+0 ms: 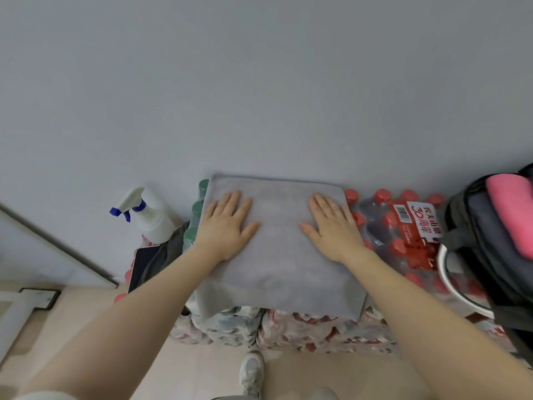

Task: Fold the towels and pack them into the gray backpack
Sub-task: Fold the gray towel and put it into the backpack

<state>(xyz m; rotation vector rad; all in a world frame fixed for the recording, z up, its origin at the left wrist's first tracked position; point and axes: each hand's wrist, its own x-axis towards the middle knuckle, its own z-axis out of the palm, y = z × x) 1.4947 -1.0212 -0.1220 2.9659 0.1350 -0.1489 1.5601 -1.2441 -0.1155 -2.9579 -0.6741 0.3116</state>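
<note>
Pressing flat, the left hand (pixel 227 226) and right hand (pixel 331 229) lie open-fingered on the gray towel (pixel 277 255). It looks soft and light, so it is best pinched at the corners.

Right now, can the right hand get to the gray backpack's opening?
Probably yes: the right hand lies flat on the gray towel, holding nothing, and only low bottle caps lie between it and the backpack.

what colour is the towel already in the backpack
Pink towel, sticking out of the gray backpack; head view shows it.
</note>
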